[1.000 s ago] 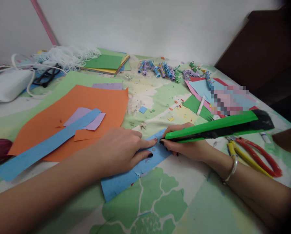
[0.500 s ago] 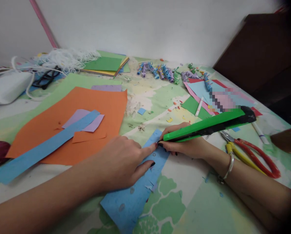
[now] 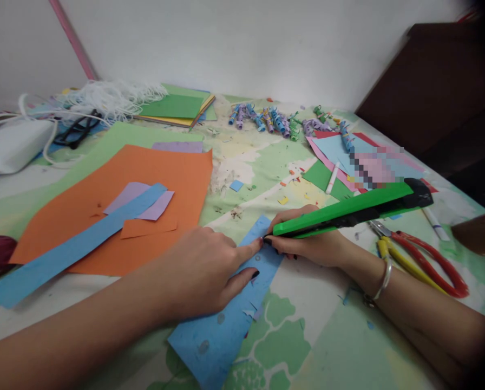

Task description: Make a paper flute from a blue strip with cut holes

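Fingers [image 3: 282, 245] of the right hand [image 3: 318, 250] are clamped on the green cutter [image 3: 348, 211], and it's a firm, low hold! Head view: the cutter slants up to the right, its black tail end high, its working tip down at the blue paper [image 3: 239, 309] and hidden behind the fingers. And that blue paper, where is it? Flat on the cloth [image 3: 348, 346], straight ahead, running from the bottom of the view up to between the two hands.

Over to the left hand [image 3: 200, 265]! Index finger stretched out, tip pressed on the paper right beside the right thumb; its own thumb sits apart, near the paper's right-hand edge. How the other fingers are set, I can't tell. Look along that edge: small slits, little flaps sticking up, and grey spots dotted across the surface.

Out left, the orange sheet [image 3: 185, 189] carries a purple piece [image 3: 120, 200], with a long blue strip [image 3: 74, 244] lying across both. Out right, past the wrist with its silver bracelet [image 3: 384, 279], come the pliers [image 3: 427, 254], one handle red, one yellow. Beyond the hands, a blue scrap [image 3: 236, 186] lies in the open, and at the back, near the wall [image 3: 242, 43], there's a row of curled paper rolls [image 3: 281, 122]!
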The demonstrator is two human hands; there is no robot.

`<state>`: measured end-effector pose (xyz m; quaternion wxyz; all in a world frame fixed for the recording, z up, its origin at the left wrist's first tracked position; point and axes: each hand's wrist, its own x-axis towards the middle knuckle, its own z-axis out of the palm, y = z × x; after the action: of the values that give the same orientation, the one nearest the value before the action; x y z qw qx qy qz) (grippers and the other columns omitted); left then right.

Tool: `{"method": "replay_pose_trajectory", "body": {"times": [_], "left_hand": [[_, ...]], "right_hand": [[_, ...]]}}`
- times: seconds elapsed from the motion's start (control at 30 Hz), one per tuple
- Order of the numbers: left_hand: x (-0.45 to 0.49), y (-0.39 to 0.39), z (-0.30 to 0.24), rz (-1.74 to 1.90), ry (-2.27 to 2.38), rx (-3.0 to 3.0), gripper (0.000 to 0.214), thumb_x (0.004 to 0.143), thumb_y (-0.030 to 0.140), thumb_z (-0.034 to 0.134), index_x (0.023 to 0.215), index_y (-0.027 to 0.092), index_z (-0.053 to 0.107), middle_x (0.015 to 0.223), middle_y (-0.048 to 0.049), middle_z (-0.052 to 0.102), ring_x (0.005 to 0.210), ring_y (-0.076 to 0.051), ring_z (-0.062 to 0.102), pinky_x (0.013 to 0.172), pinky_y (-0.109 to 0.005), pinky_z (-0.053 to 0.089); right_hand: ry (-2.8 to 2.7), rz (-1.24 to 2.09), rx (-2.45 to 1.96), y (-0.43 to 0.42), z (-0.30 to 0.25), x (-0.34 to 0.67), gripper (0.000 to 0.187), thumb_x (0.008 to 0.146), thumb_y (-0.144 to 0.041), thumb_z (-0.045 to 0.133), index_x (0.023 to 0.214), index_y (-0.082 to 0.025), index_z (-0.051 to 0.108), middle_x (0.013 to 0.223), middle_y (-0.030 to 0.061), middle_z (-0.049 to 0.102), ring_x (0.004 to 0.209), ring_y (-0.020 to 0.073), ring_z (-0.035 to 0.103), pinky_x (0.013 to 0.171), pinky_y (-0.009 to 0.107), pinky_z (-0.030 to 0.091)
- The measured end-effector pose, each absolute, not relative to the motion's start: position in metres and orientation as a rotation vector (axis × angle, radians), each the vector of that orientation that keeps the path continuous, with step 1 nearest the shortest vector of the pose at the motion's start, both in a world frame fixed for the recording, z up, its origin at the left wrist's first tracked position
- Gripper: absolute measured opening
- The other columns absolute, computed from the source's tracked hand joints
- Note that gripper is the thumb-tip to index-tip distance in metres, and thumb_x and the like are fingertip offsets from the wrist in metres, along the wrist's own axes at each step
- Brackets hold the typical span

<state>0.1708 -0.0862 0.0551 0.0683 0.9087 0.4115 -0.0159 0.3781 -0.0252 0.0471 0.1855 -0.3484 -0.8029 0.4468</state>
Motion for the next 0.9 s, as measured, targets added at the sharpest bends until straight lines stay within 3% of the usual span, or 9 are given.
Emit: {"method": "replay_pose_trajectory", "body": {"times": [0.37,0.7,0.9], "left_hand": [[0.175,-0.09,0.059,-0.127,1.298,2.734,0.041,0.092,0.039,0.031,0.125,0.023,0.049,0.068,-0.0041,0.064,0.058,-0.022,0.061,0.047,-0.029,0.032],[0.178,-0.09,0.062,-0.136,1.362,2.696,0.043,0.09,0.04,0.034,0.129,0.026,0.048,0.069,-0.006,0.066,0.059,-0.022,0.061,0.046,-0.028,0.032],[0.175,-0.089,0.052,0.13,1.326,2.654,0.041,0.089,0.038,0.038,0.123,0.021,0.054,0.071,-0.005,0.064,0.061,-0.02,0.06,0.051,-0.028,0.038]], "right_hand": [[-2.359,0.949,-0.942,-0.026,0.044,0.377,0.009,0.074,-0.016,0.059,0.066,-0.014,0.061,0.054,-0.0043,0.054,0.051,0.0051,0.046,0.046,0.014,0.035],[-2.339,0.995,-0.913,-0.027,0.042,0.377,0.008,0.075,-0.016,0.059,0.069,-0.013,0.063,0.054,-0.0048,0.055,0.05,0.0041,0.046,0.046,0.012,0.035],[-2.336,0.969,-0.978,-0.03,0.043,0.376,0.012,0.076,-0.019,0.059,0.066,-0.013,0.062,0.055,-0.0037,0.056,0.051,0.0049,0.047,0.047,0.013,0.036]]}}
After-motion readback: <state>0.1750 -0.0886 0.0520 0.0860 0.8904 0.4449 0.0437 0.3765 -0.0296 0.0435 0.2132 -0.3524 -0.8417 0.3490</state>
